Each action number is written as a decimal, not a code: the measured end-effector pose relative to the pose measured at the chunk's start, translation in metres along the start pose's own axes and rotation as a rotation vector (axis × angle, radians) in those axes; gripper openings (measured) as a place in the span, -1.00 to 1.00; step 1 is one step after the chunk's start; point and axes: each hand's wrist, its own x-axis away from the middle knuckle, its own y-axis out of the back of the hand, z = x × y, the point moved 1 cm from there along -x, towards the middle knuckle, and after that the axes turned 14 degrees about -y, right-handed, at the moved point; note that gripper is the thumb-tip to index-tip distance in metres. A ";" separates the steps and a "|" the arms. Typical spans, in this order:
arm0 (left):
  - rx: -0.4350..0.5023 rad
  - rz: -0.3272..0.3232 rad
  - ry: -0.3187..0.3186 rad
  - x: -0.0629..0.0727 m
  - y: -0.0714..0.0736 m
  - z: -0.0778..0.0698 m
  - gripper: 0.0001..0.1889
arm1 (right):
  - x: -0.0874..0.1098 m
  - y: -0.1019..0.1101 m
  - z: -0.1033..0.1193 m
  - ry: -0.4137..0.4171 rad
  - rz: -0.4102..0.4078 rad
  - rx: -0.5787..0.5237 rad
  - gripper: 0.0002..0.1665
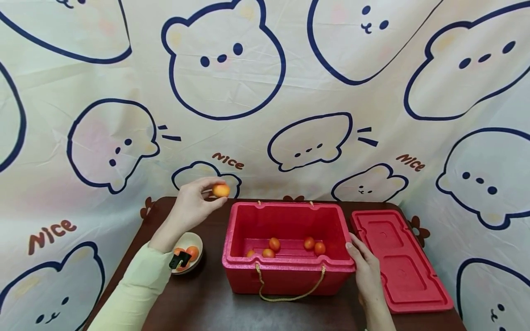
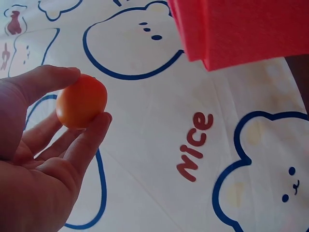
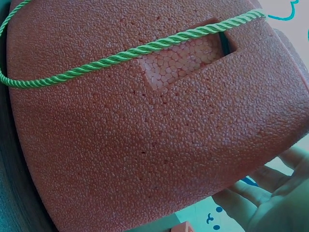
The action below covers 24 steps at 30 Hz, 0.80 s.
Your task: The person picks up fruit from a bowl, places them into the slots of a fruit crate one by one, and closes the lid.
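Observation:
My left hand (image 1: 198,202) is raised at the back left of the box and pinches a small orange tomato (image 2: 81,101) between thumb and fingertips. Below that forearm sits a pale bowl (image 1: 199,239) with several orange-red tomatoes (image 1: 192,252) in it. The lidless red foam box (image 1: 285,280) stands in the middle, with several tomatoes (image 1: 274,243) on its floor. At the box's right end rim, my right hand (image 1: 366,266) rests its fingers against the corner. In the right wrist view those fingers (image 3: 244,198) are partly hidden behind the box's edge.
The red box lid (image 1: 401,262) lies flat on the dark table (image 1: 198,308), right of the box. A rope handle (image 1: 290,299) hangs on the box's front. A cloth printed with cartoon bears (image 1: 223,82) stands behind the table and at its sides.

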 end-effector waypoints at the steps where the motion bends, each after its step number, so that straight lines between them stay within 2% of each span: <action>1: 0.004 -0.002 -0.013 -0.002 -0.001 -0.001 -0.57 | 0.000 0.000 0.000 -0.001 -0.002 0.002 -0.29; 15: 0.048 0.038 -0.071 -0.018 -0.018 -0.015 -0.58 | 0.000 0.003 0.000 0.021 0.016 -0.012 -0.32; 24: 0.066 0.070 -0.087 -0.022 -0.027 -0.018 -0.60 | 0.000 0.003 -0.001 0.029 0.031 -0.014 -0.33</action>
